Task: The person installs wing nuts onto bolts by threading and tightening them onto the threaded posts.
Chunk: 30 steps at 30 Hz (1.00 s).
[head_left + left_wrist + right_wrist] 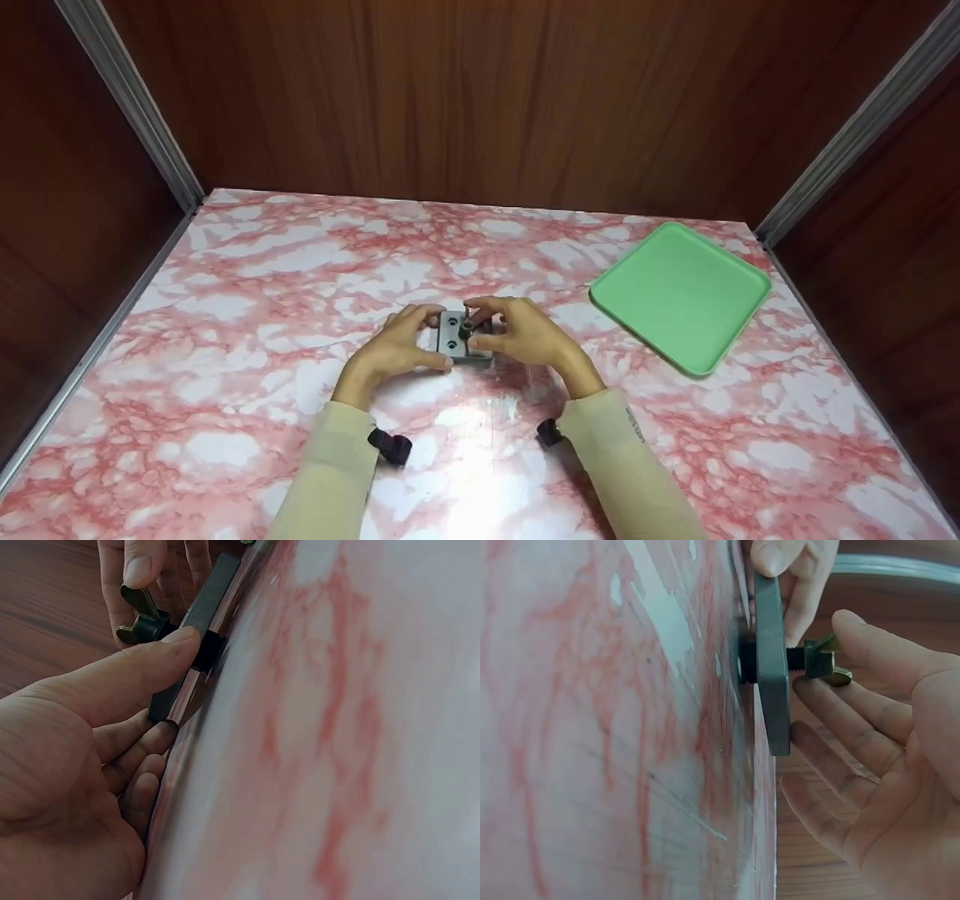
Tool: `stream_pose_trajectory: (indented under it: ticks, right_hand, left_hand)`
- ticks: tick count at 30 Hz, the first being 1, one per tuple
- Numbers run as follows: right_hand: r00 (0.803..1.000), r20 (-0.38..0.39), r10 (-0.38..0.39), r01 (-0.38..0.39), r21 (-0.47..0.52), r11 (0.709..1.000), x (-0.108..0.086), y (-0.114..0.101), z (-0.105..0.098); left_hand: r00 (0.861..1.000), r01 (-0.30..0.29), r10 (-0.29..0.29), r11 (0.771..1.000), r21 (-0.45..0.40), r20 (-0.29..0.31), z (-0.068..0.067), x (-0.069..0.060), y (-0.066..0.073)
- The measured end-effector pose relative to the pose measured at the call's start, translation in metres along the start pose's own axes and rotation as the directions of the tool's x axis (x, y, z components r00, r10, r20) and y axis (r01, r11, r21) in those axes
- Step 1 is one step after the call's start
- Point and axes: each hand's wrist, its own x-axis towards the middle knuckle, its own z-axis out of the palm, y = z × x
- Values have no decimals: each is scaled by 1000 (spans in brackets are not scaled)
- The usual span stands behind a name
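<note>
A grey rectangular metal plate (452, 324) with several holes lies between the hands at mid-table. My left hand (390, 346) grips its left part, thumb on the near edge and fingers at the far edge. A black threaded bolt (796, 658) passes through the plate, and its dark head shows underneath, between plate and table. On the bolt's upper end sits a brass-coloured wing nut (840, 676). My right hand (529, 330) pinches that wing nut between thumb and fingers, covering the plate's right part in the head view.
A green square tray (679, 300) lies turned at an angle on the right of the table. The pink-and-white marbled tabletop (300, 255) is bounded by brown wood-look panels (465, 97) at the back and both sides, with metal corner strips.
</note>
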Motion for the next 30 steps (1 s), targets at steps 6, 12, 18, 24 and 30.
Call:
stream_pose_trajectory:
  ticks: [6,12,18,24,30]
  right_hand:
    - [1000,-11,10,-10,-15,1000,1,0,2]
    - [1000,-18,8,-8,-25,1000,1,0,2]
    - [1000,-10,11,-11,-19,1000,1,1,1]
    - [1000,-10,15,-15,3,1000,1,1,1]
    - [1000,-28,13,-13,7,1000,1,1,2]
  left_hand:
    - [1000,-5,5,1000,-6,4,-1,0,0]
    - [1000,-6,6,1000,-6,6,-1,0,1]
    - [1000,-11,11,1000,0,4,-1,-1,1]
    - [1000,-6,6,1000,-2,6,0,-1,2]
    - [1000,-6,6,1000,-19,9,0,-1,2]
